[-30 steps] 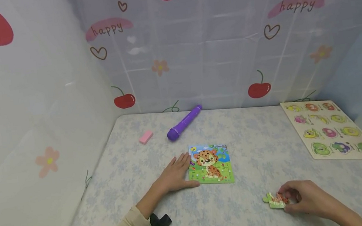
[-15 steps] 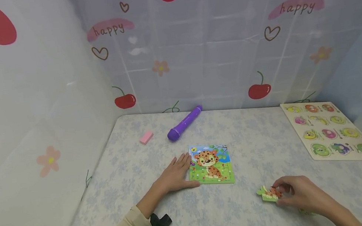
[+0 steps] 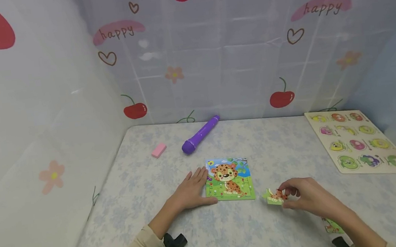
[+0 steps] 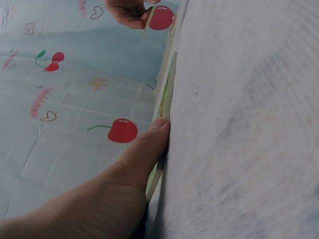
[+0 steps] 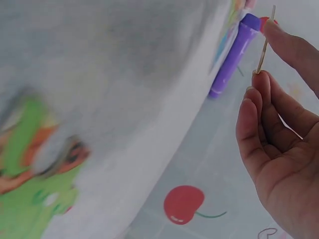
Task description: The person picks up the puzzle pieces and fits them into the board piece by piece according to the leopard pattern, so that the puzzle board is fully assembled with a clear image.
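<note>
A square leopard jigsaw puzzle (image 3: 239, 184) lies on the table. My left hand (image 3: 189, 191) rests against its left side, fingers extended along the edge and thumb at the lower left corner. The left wrist view shows that thumb on the puzzle's edge (image 4: 168, 92). Right of the puzzle, my right hand (image 3: 307, 196) pinches a puzzle piece (image 3: 273, 197), green with orange spotted patches, between thumb and fingers. In the right wrist view this thin piece (image 5: 264, 52) is seen edge-on. Another puzzle piece (image 3: 331, 225) lies on the table, partly covered by my right forearm.
A purple toy microphone (image 3: 201, 135) and a pink block (image 3: 158, 150) lie behind the puzzle. At the right sits a wooden fruit board (image 3: 359, 141). Black objects show at my left wrist (image 3: 175, 242) and right wrist (image 3: 341, 245). Printed curtains (image 3: 206, 65) surround the table.
My right hand has carried the pinched puzzle piece leftward and away from me, closer to the puzzle. The other piece beneath the forearm has come into view. My left hand has stayed put.
</note>
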`<state>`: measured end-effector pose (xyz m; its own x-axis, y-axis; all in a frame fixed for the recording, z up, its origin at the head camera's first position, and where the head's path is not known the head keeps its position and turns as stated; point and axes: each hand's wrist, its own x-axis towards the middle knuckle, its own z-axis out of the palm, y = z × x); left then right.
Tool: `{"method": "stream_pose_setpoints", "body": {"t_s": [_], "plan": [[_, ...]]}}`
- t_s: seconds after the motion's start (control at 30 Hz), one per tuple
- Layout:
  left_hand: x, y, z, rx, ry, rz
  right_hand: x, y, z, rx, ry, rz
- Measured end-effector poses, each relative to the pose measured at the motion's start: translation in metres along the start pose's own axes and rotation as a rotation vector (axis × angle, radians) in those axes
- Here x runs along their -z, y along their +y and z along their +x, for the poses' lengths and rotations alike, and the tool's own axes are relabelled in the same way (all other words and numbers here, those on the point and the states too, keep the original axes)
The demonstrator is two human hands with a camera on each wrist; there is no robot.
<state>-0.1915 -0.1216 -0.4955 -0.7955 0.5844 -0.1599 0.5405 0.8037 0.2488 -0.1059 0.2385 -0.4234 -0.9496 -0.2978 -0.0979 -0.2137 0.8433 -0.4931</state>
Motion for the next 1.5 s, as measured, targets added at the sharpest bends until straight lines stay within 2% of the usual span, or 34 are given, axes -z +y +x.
{"method": "stream_pose_setpoints", "body": {"t_s": [0.23,0.4,0.97,1.27,1.5], "plan": [[0.003,0.001,0.000,0.000,0.010,0.009,-0.001,-0.017,0.021,0.069,0.084,-0.023],[0.003,0.000,0.000,0.001,0.010,0.003,-0.005,-0.028,0.035,0.098,0.104,-0.015],[0.000,-0.001,-0.001,-0.009,0.020,-0.002,-0.036,-0.061,0.076,0.182,0.051,0.008],[0.000,0.000,0.000,-0.008,0.013,0.002,-0.051,-0.067,0.089,0.101,0.005,-0.009],[0.000,0.001,0.000,-0.007,0.013,-0.003,-0.052,-0.068,0.092,0.125,-0.014,-0.011]]}}
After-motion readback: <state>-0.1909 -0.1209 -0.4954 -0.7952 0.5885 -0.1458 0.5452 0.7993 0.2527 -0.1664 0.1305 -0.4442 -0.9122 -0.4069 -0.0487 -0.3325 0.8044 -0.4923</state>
